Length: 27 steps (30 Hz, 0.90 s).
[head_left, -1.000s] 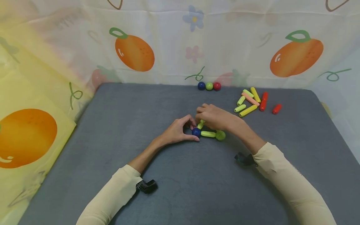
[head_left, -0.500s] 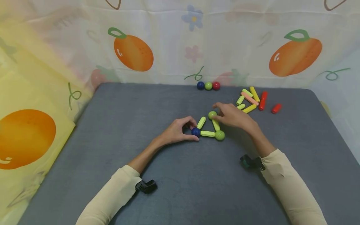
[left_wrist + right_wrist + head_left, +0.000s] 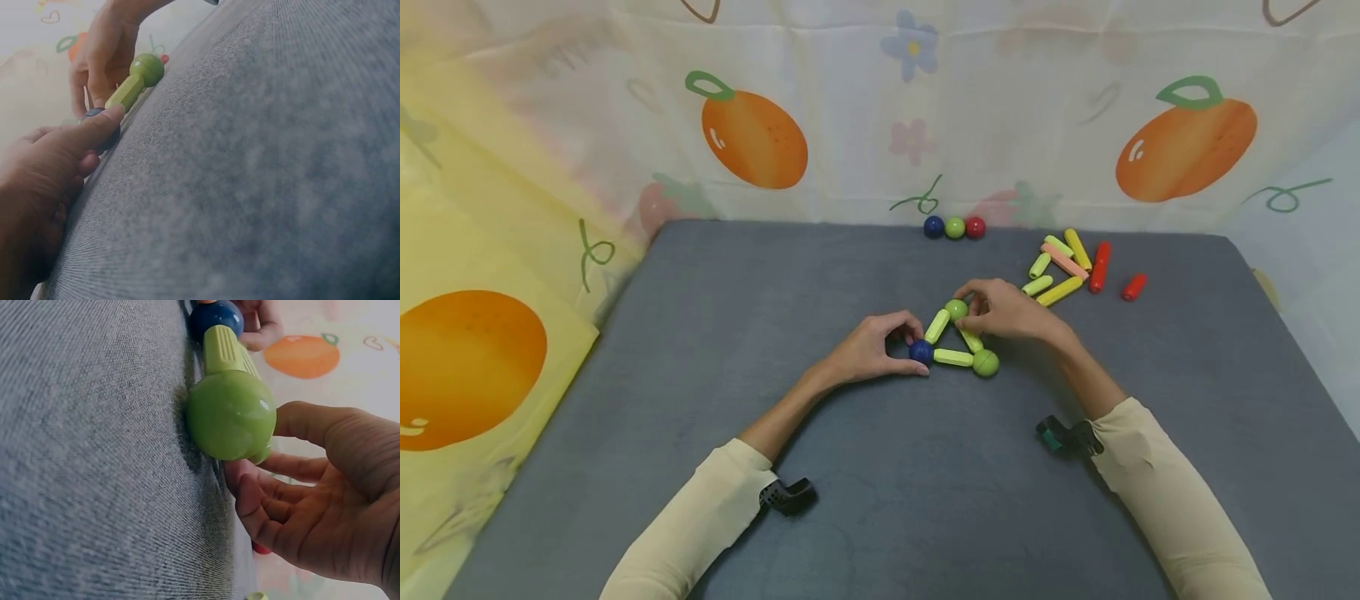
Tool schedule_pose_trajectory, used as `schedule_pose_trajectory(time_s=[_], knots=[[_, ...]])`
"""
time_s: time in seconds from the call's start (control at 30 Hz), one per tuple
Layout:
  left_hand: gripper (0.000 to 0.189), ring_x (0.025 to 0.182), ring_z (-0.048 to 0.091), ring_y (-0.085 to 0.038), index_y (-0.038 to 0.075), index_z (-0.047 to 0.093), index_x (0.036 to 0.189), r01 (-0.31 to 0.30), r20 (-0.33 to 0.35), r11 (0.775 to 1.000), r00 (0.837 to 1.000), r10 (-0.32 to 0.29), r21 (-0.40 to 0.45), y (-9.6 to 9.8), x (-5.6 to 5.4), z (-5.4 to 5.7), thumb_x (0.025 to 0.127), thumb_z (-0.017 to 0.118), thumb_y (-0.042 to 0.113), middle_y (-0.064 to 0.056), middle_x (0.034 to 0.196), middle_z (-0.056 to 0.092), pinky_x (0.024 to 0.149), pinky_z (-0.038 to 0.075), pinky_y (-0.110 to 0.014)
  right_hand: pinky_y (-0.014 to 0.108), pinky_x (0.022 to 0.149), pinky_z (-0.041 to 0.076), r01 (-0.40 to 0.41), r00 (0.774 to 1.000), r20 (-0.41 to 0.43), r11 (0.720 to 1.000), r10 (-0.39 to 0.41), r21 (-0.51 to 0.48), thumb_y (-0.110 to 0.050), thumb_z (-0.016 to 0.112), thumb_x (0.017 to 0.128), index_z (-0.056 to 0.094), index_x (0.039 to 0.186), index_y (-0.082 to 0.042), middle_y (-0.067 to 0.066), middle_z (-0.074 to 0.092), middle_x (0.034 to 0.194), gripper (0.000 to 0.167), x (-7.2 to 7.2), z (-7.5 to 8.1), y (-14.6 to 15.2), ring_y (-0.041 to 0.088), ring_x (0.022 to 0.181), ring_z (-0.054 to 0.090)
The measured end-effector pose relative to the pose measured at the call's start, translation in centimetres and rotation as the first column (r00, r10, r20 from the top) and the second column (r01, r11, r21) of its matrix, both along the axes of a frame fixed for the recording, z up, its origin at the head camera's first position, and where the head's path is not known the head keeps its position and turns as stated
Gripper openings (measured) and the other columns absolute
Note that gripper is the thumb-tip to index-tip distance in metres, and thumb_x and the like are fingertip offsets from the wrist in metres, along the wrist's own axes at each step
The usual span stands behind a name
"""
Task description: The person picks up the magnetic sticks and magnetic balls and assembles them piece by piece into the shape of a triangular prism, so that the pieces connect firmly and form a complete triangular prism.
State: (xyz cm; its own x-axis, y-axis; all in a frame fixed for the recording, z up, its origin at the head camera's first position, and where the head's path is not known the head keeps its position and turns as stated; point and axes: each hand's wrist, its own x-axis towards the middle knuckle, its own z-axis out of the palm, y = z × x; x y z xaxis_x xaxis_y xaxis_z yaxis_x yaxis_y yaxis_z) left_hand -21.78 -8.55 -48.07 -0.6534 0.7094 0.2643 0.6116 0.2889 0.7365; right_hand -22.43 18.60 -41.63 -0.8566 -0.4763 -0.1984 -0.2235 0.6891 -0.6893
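**Pinched at two of three corners**

At the left we saw the left hand (image 3: pixel 876 346) reaching in over the grey desk (image 3: pixel 737 317), its thumb on the near side and its fingers on the far side of a blue ball (image 3: pixel 921 352), which they pinched. This ball was the left corner of a triangle lying flat near the middle of the desk.

From it ran two light-green pieces: the left rod (image 3: pixel 937 326), its long axis slanting far and right, and the near rod (image 3: pixel 953 357), lying almost straight left to right. Well beyond, by the far edge, a spare blue ball (image 3: pixel 933 227), a spare green ball (image 3: pixel 954 227) and a red ball (image 3: pixel 975 227) sat in a row.

The relation that counted was at the far corner: the far green ball (image 3: pixel 956 310) lay just right of the left rod's far end, roughly in line with its axis. We could not tell whether they were joined. The right hand (image 3: pixel 1003 310) was nearer to this ball, which lay to the left of its palm, pinched between thumb and forefinger.

The right rod (image 3: pixel 972 341) slanted near and right to the near green ball (image 3: pixel 986 362). Farther right lay loose light-green rods (image 3: pixel 1040 266), yellow rods (image 3: pixel 1060 292), a salmon rod (image 3: pixel 1065 261) and red rods (image 3: pixel 1099 268).
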Motion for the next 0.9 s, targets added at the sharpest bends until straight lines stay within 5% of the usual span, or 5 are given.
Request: schedule_pose_trajectory(time_s=[0.33, 0.53, 0.9], knots=[[0.062, 0.097, 0.065, -0.011, 0.009, 0.061, 0.13, 0.005, 0.023, 1.0, 1.0, -0.006, 0.027, 0.17, 0.03, 0.05, 0.079, 0.094, 0.021, -0.004, 0.107, 0.069, 0.091, 0.054, -0.029, 0.031, 0.067, 0.046, 0.036, 0.999, -0.037, 0.998, -0.037, -0.045, -0.013, 0.07, 0.099, 0.058, 0.136, 0.005, 0.016, 0.069, 0.094, 0.042, -0.01, -0.05, -0.26, 0.016, 0.071, 0.059], [0.057, 0.097, 0.065, -0.011, 0.009, 0.063, 0.127, 0.015, 0.02, 1.0, 1.0, -0.016, 0.025, 0.18, 0.01, 0.09, 0.08, 0.093, 0.021, -0.005, 0.109, 0.07, 0.091, 0.054, -0.029, 0.032, 0.068, 0.046, 0.042, 0.998, -0.053, 0.997, -0.046, -0.06, -0.01, 0.069, 0.099, 0.057, 0.139, 0.002, 0.016, 0.068, 0.098, 0.043, 0.07, -0.12, -0.38, 0.018, 0.076, 0.059], [0.055, 0.101, 0.063, -0.012, 0.01, 0.064, 0.132, 0.026, 0.022, 0.999, 0.999, -0.027, 0.022, 0.21, -0.05, 0.11, 0.084, 0.09, 0.022, -0.004, 0.116, 0.07, 0.093, 0.053, -0.03, 0.031, 0.07, 0.047, -0.003, 1.0, 0.018, 1.0, 0.003, -0.028, -0.014, 0.064, 0.103, 0.053, 0.145, 0.004, 0.019, 0.068, 0.103, 0.047, 0.02, 0.32, 0.01, 0.021, 0.079, 0.062]])
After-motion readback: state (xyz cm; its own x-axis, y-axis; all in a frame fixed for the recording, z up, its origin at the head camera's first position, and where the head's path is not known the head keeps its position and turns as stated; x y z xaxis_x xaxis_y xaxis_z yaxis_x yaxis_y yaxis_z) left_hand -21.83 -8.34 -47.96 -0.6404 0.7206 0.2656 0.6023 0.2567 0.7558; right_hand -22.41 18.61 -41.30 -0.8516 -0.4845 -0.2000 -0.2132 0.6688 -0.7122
